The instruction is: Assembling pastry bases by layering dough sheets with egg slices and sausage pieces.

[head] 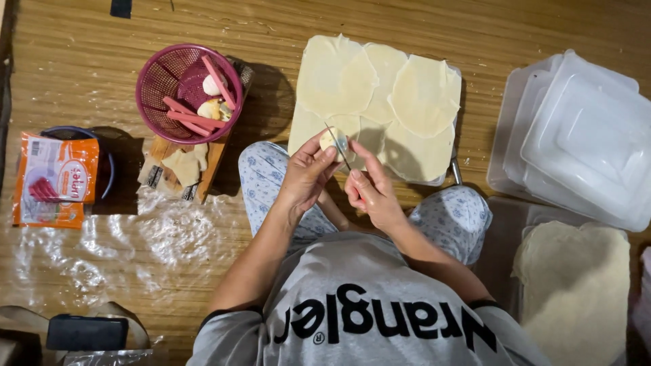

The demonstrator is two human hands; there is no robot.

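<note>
Cutting a small pale piece over the wrapper board

Left hand (pixel 308 175) has fingers curled shut round a small pale food piece (pixel 330 139), held above the board (pixel 305 129) of thin dough sheets (pixel 380 102). Right hand (pixel 369 193) is closed on a slim knife (pixel 337 145), blade against the piece; prob. mid-cut, though the view's small. Next move, I'd judge, needs a steady blade & thumb kept clear. Pink basket (pixel 159 81) w/ sausage strips sits to the left.

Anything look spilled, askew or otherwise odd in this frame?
Mostly tidy. The pink basket sits half on a wooden board, overhanging its edge, so it looks a bit precarious. Crumpled clear plastic sheet is spread on the floor. The left hand holds a pale piece; the right hand holds a knife.
</note>
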